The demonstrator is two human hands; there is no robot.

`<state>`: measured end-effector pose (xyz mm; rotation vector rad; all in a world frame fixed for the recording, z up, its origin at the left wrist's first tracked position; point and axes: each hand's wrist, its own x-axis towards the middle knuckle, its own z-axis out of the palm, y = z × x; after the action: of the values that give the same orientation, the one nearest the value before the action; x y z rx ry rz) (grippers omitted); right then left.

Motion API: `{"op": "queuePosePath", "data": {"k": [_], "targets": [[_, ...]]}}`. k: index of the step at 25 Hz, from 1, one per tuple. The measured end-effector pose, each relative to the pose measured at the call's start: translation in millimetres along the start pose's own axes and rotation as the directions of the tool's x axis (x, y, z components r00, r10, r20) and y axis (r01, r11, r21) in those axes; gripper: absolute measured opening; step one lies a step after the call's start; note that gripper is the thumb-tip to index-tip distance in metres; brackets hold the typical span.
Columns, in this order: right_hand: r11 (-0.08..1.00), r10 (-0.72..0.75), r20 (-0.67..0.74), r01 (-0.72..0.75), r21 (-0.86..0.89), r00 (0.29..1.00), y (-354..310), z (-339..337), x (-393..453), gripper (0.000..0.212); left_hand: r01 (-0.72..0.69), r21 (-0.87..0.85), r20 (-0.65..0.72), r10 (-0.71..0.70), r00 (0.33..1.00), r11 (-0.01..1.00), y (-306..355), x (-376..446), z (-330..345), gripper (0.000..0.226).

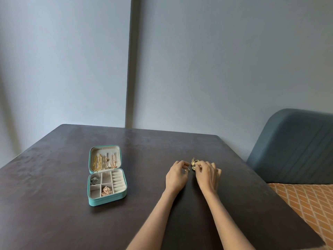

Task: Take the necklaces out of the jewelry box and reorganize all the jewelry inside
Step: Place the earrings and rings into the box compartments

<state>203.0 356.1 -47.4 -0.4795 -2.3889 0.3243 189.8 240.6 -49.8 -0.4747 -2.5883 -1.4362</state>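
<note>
Dark table (54,177): jewelry box (107,175) left of curled hands (193,173) fingering small gold pieces (193,163).

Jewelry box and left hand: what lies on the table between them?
Nothing: in the head view, only bare dark table separates the open jewelry box from the left hand. The small gold pieces lie farther right, between both hands.
</note>
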Motion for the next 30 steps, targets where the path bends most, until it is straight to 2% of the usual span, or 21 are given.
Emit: {"op": "queuePosePath", "data": {"k": [2,6,12,15,19,21,24,28,30], "targets": [[0.998,-0.047,-0.032,0.045,-0.052,0.998,-1,3,-2,0.004,0.004,-0.02,-0.002,-0.004,1.0,1.0,0,1,0,0.024],[0.971,-0.141,0.044,0.147,-0.191,0.989,-3,6,-4,0.014,0.01,-0.036,-0.008,-0.011,1.0,0.999,0,2,-2,0.025],[0.971,-0.206,0.023,0.207,-0.116,0.978,-2,4,-4,0.012,0.024,-0.069,-0.032,-0.026,0.999,0.997,2,1,-4,0.024],[0.985,-0.175,-0.003,0.175,0.005,0.985,0,4,0,0.008,0.044,-0.1,-0.031,-0.048,0.998,0.994,2,0,-5,0.024],[0.981,-0.135,0.028,0.129,0.146,0.991,5,6,4,0.011,0.063,-0.113,-0.011,-0.064,0.998,0.992,3,0,-6,0.023],[0.939,-0.096,0.026,0.082,0.333,0.995,6,7,4,0.01,0.071,-0.121,-0.004,-0.072,0.997,0.99,4,0,-6,0.019],[0.817,-0.018,0.059,-0.02,0.577,0.998,7,4,4,0.012,0.079,-0.163,0.011,-0.079,0.997,0.983,2,3,-5,0.018],[0.775,-0.07,0.138,-0.034,0.631,0.988,4,5,2,0.01,0.068,-0.272,-0.013,-0.074,0.997,0.96,-4,6,-3,0.001],[0.754,-0.077,0.168,-0.053,0.655,0.983,4,6,2,0.012,0.062,-0.33,-0.018,-0.072,0.997,0.942,-6,7,-4,0.006]]}}
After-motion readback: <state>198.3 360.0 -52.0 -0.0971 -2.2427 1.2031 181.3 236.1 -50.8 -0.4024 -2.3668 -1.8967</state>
